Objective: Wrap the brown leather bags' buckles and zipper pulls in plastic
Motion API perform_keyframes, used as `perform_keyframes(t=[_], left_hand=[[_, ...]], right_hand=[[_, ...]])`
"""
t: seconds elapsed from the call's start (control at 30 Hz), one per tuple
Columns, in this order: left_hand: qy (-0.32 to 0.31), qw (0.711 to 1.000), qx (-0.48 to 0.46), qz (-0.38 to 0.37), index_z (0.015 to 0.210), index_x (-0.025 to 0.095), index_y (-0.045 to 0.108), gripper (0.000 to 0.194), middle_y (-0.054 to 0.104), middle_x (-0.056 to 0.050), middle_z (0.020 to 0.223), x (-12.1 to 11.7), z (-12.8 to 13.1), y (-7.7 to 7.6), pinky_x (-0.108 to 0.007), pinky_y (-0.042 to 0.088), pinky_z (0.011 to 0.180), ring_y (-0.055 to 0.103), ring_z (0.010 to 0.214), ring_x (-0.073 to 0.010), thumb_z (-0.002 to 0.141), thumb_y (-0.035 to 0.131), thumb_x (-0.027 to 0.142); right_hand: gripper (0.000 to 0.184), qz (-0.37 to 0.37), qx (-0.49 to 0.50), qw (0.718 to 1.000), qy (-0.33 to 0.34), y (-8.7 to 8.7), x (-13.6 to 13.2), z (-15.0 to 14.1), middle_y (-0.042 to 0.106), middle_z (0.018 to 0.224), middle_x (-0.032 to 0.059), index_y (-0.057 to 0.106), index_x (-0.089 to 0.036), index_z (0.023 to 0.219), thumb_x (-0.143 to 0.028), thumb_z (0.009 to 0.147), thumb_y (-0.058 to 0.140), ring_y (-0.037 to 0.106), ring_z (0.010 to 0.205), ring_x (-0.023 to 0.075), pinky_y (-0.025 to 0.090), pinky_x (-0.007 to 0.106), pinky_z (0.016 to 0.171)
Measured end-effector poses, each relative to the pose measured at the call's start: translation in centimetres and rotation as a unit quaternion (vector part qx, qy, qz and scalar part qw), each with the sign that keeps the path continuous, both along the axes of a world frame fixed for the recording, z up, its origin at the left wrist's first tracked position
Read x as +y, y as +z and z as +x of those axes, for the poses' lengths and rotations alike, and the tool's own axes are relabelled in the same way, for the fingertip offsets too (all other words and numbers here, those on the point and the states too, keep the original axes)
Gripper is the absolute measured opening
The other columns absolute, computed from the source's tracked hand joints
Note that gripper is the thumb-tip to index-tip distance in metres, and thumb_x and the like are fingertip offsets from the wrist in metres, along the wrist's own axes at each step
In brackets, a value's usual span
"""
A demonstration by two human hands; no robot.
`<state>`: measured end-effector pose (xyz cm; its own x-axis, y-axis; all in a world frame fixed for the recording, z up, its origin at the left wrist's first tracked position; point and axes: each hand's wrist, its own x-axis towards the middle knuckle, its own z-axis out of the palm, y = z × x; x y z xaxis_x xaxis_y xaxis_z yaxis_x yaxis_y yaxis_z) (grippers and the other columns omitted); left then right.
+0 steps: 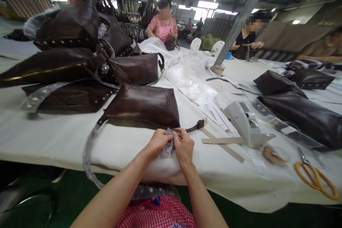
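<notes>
A dark brown leather handbag (pixel 144 105) lies on its side on the covered table in front of me. At its near edge, my left hand (pixel 159 139) and my right hand (pixel 184 144) meet, fingers pinched. Between them is a small piece of clear plastic wrap (pixel 169 145), gripped by both. My right fingertips are by the bag's edge, where a short buckled strap (pixel 196 126) comes out to the right. A plastic-wrapped strap (pixel 89 149) with studs runs from the bag's left corner and hangs over the table's front edge.
More brown handbags (pixel 64 60) are piled at the left, others (pixel 301 114) lie at the right. A grey tape dispenser (pixel 244 124), cardboard strips (pixel 221 140), a tape roll (pixel 275 154) and orange-handled scissors (pixel 315 176) are to my right. Loose plastic (pixel 189 74) and a metal post (pixel 240 21) stand beyond; several people work around.
</notes>
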<state>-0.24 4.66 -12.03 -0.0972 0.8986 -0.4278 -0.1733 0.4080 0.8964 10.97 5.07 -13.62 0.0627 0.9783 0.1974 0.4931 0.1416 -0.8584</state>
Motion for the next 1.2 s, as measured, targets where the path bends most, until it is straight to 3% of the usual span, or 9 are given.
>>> perform_keyframes(t=[0.17,0.43,0.57,0.7,0.87,1.1,1.2], left_hand=[[-0.002,1.0,-0.006,-0.022,0.058,0.01,0.064,0.011,0.06,-0.001,0.051,0.1,0.0,0.6,-0.022,0.038,0.046,0.052,0.045,-0.0104,0.065,0.071,0.015],[0.021,0.999,0.017,-0.043,0.058,0.011,0.06,0.02,0.056,0.0,0.05,1.1,0.6,0.6,-0.022,0.038,0.044,0.049,0.042,-0.0096,0.072,0.071,0.022],[0.033,0.997,0.07,-0.025,0.057,0.011,0.06,0.022,0.054,0.001,0.05,1.2,0.8,0.0,-0.021,0.035,0.044,0.045,0.043,-0.0086,0.072,0.071,0.023],[0.056,0.987,0.153,0.004,0.051,0.015,0.053,0.025,0.046,0.004,0.049,0.8,0.8,-0.2,-0.019,0.025,0.043,0.039,0.045,-0.0072,0.074,0.064,0.014],[0.076,0.971,0.221,0.039,0.053,0.018,0.047,0.025,0.048,0.004,0.052,0.3,0.9,0.1,-0.017,0.027,0.047,0.044,0.053,-0.0086,0.073,0.061,0.009],[0.045,0.982,0.186,0.006,0.065,0.019,0.047,0.02,0.05,0.006,0.052,0.6,1.1,0.2,-0.017,0.032,0.042,0.047,0.043,-0.0075,0.071,0.064,0.01],[0.033,0.987,0.159,-0.016,0.069,0.019,0.046,0.018,0.047,0.008,0.047,0.7,1.2,0.5,-0.016,0.027,0.038,0.043,0.037,-0.0063,0.072,0.061,0.008]], right_hand=[[0.029,-0.006,0.008,1.0,0.023,-0.1,0.5,0.3,0.075,0.084,0.0074,0.068,-0.019,0.097,-0.038,0.082,0.052,0.07,0.072,0.0226,0.052,0.032,0.07],[0.023,-0.017,-0.016,0.999,0.023,0.8,1.3,0.2,0.072,0.071,0.0042,0.068,-0.021,0.081,-0.037,0.08,0.052,0.065,0.061,0.02,0.048,0.028,0.059],[0.019,-0.014,-0.03,0.999,0.014,0.9,1.2,-0.1,0.071,0.07,0.0031,0.063,-0.022,0.079,-0.036,0.08,0.05,0.064,0.06,0.0197,0.046,0.028,0.061],[0.014,-0.013,-0.052,0.999,-0.007,0.9,1.2,-0.5,0.069,0.068,0.0022,0.059,-0.022,0.077,-0.033,0.079,0.05,0.064,0.062,0.0204,0.045,0.03,0.064],[0.012,-0.006,-0.047,0.999,-0.02,0.8,1.3,-0.6,0.067,0.063,0.0011,0.056,-0.023,0.079,-0.033,0.079,0.049,0.062,0.06,0.0208,0.043,0.03,0.062],[0.012,-0.041,-0.002,0.999,-0.015,0.3,2.0,-0.3,0.064,0.057,-0.0016,0.053,-0.024,0.074,-0.036,0.075,0.054,0.062,0.058,0.0202,0.044,0.029,0.06],[0.013,-0.054,0.014,0.998,0.0,0.3,2.1,-0.2,0.065,0.057,-0.0024,0.053,-0.024,0.076,-0.037,0.077,0.056,0.061,0.054,0.0187,0.045,0.027,0.055]])
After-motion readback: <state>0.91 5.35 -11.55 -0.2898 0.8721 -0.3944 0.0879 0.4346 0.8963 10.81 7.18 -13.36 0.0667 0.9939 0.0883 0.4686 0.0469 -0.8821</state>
